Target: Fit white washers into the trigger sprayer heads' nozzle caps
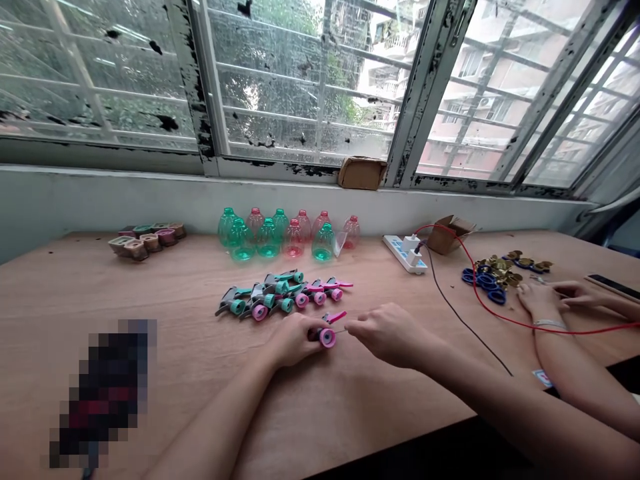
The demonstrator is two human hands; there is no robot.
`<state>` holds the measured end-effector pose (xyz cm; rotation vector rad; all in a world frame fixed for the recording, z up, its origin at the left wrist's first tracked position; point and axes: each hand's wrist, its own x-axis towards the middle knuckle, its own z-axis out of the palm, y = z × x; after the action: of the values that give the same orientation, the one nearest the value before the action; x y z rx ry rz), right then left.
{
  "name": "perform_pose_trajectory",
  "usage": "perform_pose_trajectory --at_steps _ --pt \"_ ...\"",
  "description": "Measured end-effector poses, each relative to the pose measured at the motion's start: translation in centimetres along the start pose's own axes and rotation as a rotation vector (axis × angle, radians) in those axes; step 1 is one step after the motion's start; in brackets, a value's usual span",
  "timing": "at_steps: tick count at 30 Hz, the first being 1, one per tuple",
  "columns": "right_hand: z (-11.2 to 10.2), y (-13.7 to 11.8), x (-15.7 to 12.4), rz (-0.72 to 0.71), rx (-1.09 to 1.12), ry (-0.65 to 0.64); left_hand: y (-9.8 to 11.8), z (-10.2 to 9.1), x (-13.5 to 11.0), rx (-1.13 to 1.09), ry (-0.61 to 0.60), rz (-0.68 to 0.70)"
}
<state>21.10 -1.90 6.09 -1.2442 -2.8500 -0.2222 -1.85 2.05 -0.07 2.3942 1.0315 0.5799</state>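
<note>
My left hand is closed around a trigger spray head with a pink collar and pink trigger, held just above the table. The collar faces to the right. Opposite it, my right hand pinches a thin, pale rod whose tip reaches the spray head; its exact kind is too small to make out. Behind my hands lies a cluster of grey spray heads, some with teal parts and some with pink. Further back stand several green bottles and pink bottles.
A power strip with plugs, a red cable and a cardboard box are at the back right. Another person's hands work near blue-and-gold pieces. Plastic cases lie back left; a pixelated object lies front left.
</note>
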Motion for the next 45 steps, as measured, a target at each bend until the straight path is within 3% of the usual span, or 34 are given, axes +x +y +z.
perform_pose_trajectory --at_steps 7,15,23,30,34,40,45 --pt "-0.2 -2.9 1.1 0.013 -0.212 -0.103 -0.1 -0.1 -0.1 -0.001 0.014 0.083" --pt "0.7 -3.1 1.1 0.123 -0.088 -0.155 -0.2 -0.2 -0.1 -0.047 -0.052 0.159" --pt "3.4 -1.8 0.2 0.22 0.102 -0.035 0.2 -0.8 -0.2 -0.129 -0.064 0.145" --pt "5.5 -1.2 -0.3 0.116 0.237 0.098 0.3 -1.0 -0.1 -0.191 -0.098 0.133" --pt "5.0 -1.5 -0.3 0.131 0.183 0.118 0.3 -0.9 -0.1 -0.167 -0.065 0.105" --pt "2.6 -2.6 -0.4 0.225 -0.034 0.032 0.1 -0.4 -0.1 -0.071 -0.008 0.082" --pt "2.8 -3.7 -0.1 0.216 -0.055 -0.046 -0.1 -0.2 0.0 -0.002 -0.014 0.062"
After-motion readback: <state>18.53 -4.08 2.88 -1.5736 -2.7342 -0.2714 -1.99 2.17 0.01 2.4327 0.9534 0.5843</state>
